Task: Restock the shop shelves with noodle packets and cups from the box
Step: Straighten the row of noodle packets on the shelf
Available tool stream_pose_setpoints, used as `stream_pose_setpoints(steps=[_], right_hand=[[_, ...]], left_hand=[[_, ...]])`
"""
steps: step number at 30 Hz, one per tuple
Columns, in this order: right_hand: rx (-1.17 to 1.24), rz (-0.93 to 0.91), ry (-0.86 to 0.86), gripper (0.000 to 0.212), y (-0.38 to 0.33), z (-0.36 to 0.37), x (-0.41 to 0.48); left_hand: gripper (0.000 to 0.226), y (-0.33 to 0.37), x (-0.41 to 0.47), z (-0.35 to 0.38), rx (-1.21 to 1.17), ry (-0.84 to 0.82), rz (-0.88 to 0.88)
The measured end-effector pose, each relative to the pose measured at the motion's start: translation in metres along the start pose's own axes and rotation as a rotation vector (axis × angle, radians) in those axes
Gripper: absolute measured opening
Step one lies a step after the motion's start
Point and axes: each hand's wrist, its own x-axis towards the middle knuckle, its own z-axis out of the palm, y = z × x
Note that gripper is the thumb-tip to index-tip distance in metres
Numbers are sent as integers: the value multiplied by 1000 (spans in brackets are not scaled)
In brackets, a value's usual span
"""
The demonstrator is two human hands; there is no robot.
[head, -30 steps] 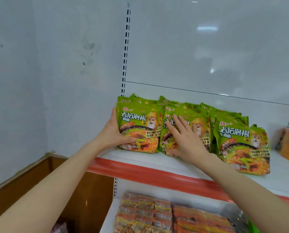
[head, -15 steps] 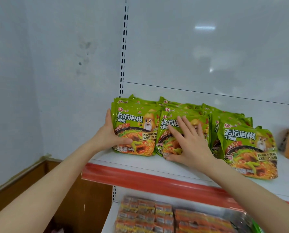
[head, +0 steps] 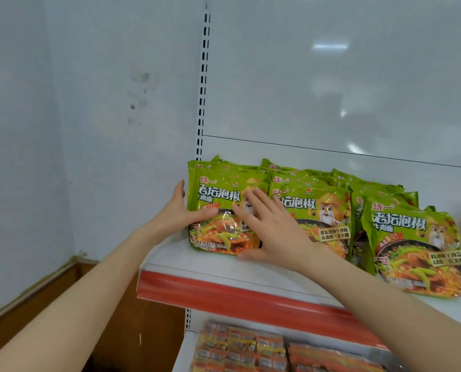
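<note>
Noodle packets [head: 320, 210]: green, they stand in rows on the white shelf [head: 170, 259], several deep, leaning back a little.
Leftmost packet [head: 218, 200]: front one at the left end of the row, between both hands.
Left hand [head: 181, 213]: straight fingers against the left edge of the leftmost packet, thumb laid across its front; not closed around it.
Right hand [head: 272, 232]: flat, fingers spread wide, pressing on the front where the leftmost packet meets its neighbour.
Right-end packet [head: 417, 251]: stands more forward on the shelf, apart from the hands.
Red strip [head: 224, 291]: runs along the shelf front edge.
Orange packets [head: 250, 350]: lie in rows on the level below.
</note>
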Motion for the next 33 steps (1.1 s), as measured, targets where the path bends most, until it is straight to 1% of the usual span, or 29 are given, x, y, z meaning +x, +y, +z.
stream_pose_setpoints(steps=[3,5,7,9,12,13,15,16,19,22,25,28,31,32,33], right_hand=[[-7,5,-25,95,1,2,11],[-23,11,-54,96,6,4,16],[-58,6,-43,97,9,7,19],[-118,-9,-30,100,10,10,20],[-104,7,-20,101,13,13,20],[-116,2,-11,101,13,16,20],[-83,0,32,98,12,17,20],[-55,-1,51,96,12,16,21],[-43,32,27,94,10,13,24],[-75,50,0,95,9,15,24],[-187,51,63,96,15,26,24],[-227,60,98,96,16,27,25],[-240,63,108,97,15,30,24],[-239,62,114,97,15,31,23],[-242,60,126,98,14,31,22]], left_hand=[[109,3,13,5,-33,-74,62],[96,4,19,13,-38,-67,104],[88,2,24,16,-60,-36,140],[89,-2,25,16,-89,-44,134],[95,-2,29,9,-86,-88,134],[106,-1,32,7,-76,-97,133],[139,1,36,5,-32,-102,112],[148,2,38,4,-15,-111,103],[159,-2,46,0,-47,-174,41],[152,-7,52,2,-95,-218,50],[140,-10,52,8,-118,-216,96],[128,-8,49,11,-109,-224,135],[108,-5,48,11,-76,-203,157],[112,-5,49,10,-75,-198,170],[121,-5,50,7,-92,-187,175]])
